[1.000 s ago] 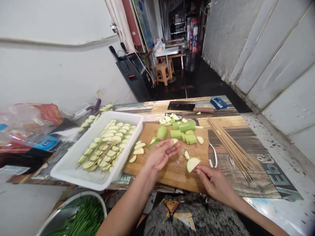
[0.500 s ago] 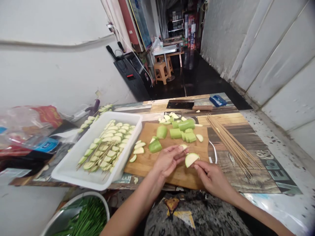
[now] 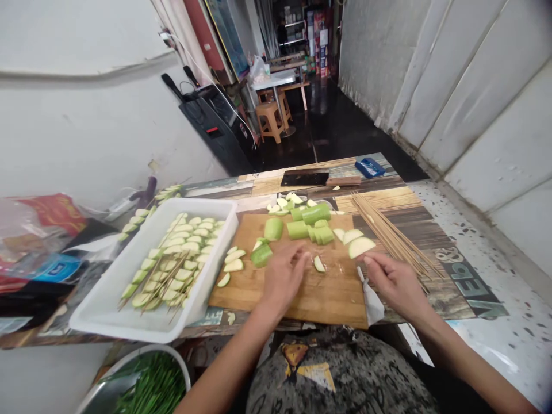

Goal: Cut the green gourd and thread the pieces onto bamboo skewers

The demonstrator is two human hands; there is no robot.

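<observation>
Right hand point(image 3: 394, 282) pinching a half-moon vegetable slice point(image 3: 360, 247), left hand point(image 3: 285, 273) curled above the cutting board point(image 3: 330, 296), hold unclear, white tray point(image 3: 107, 305) alongside

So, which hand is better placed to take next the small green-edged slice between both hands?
Probably the left hand, nearer the small slice; the right hand holds pale half-round slices.

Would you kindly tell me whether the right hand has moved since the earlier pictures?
Yes: judged against the cutting board, the right hand has moved rightward and forward, toward the skewers.
</observation>
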